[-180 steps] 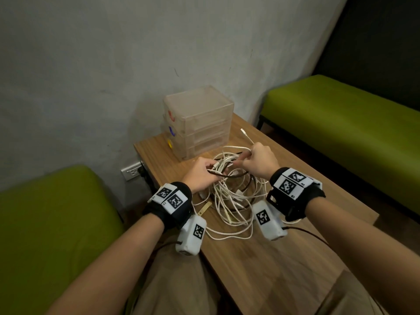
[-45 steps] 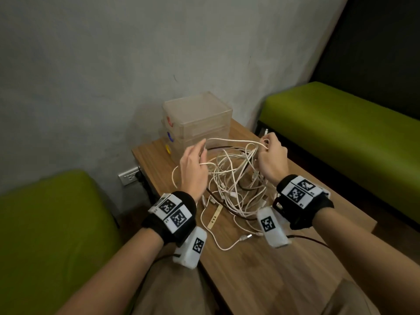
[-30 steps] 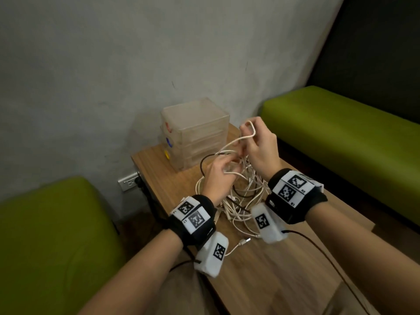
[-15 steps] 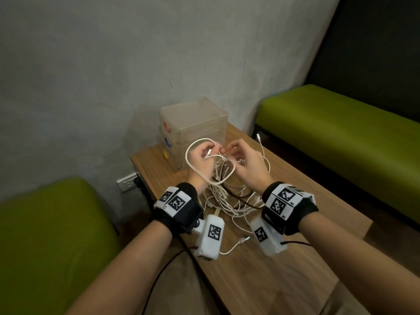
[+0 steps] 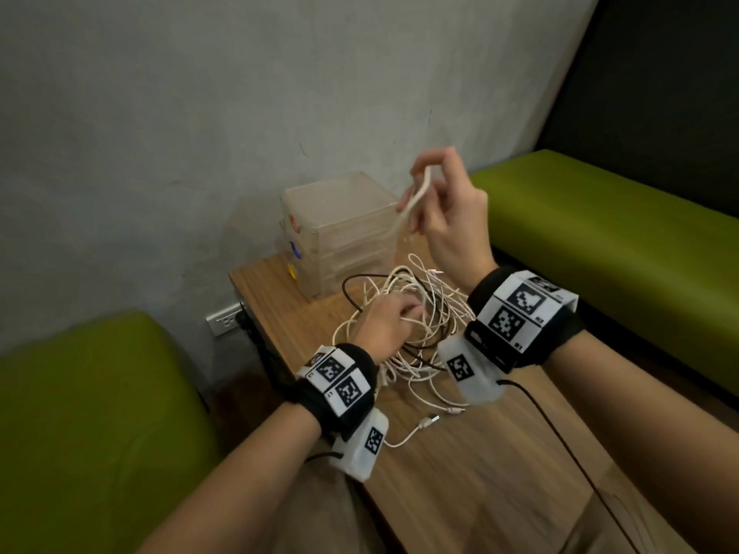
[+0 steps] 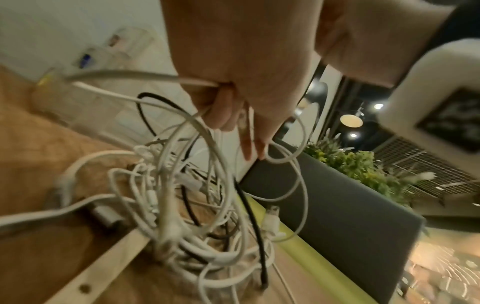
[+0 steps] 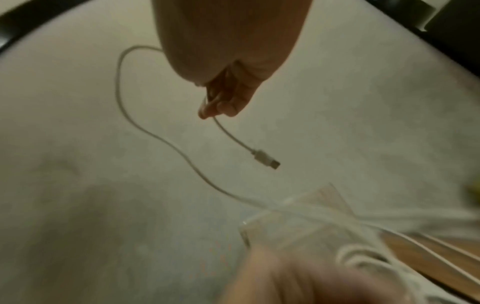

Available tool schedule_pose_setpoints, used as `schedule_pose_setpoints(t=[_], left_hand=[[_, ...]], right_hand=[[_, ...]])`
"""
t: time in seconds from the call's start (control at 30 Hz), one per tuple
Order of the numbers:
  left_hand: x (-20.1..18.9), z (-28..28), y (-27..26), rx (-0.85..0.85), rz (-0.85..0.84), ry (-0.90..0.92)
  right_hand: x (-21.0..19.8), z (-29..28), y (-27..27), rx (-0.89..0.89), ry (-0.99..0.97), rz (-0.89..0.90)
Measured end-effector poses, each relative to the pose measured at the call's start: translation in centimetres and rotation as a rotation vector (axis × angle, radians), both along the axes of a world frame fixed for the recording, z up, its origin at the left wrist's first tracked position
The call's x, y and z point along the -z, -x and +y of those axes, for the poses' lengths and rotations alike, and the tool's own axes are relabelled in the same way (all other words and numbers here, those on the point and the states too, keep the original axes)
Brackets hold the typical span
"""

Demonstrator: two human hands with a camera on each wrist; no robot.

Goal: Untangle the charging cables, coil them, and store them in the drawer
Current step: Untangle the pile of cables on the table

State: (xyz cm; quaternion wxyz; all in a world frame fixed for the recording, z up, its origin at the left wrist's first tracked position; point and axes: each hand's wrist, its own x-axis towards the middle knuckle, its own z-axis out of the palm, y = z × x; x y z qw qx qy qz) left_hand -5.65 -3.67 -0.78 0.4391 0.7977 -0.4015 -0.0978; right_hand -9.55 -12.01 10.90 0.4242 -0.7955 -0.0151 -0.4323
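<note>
A tangle of white and dark charging cables [image 5: 404, 337] lies on the wooden table [image 5: 472, 473], in front of a clear plastic drawer unit [image 5: 340, 229]. My left hand [image 5: 390, 321] is down in the tangle, its fingers curled round several strands [image 6: 228, 107]. My right hand [image 5: 444, 209] is raised above the drawer unit and pinches one white cable [image 5: 416, 201], which trails down to the pile. In the right wrist view that white cable [image 7: 130, 115] loops out from the right hand's fingers [image 7: 221, 102], and its plug [image 7: 265, 159] dangles free.
Green benches [image 5: 608, 241] stand to the right and to the left [image 5: 80, 413] of the table. A wall socket [image 5: 226, 319] sits low on the grey wall. A loose plug end [image 5: 426, 423] lies on the table near my left wrist.
My right hand has risen up and away from the pile, drawing one white cable with it. My left hand has dropped onto the tangle and holds it down.
</note>
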Motion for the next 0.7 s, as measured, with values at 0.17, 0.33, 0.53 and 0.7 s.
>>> schedule_pose_setpoints(t=[0.17,0.33,0.53,0.7], left_hand=[[-1.4,2.9,-2.4,-0.285,-0.021,0.053],[-6.2,7.6,-6.0,-0.433,-0.11,0.171],[-9.6,13.5,-8.8,-0.419,-0.069,0.39],[-8.9,14.8,-9.5,-0.134,0.034,-0.059]], right_hand=[[2.4,-0.9,0.0,0.037,0.094,0.344],[5.6,3.8,-1.9,-0.044,0.097,0.403],[9.7,9.8,-1.8,-0.369,0.352,0.983],[8.6,8.3,-2.5,-0.165,0.455,0.946]])
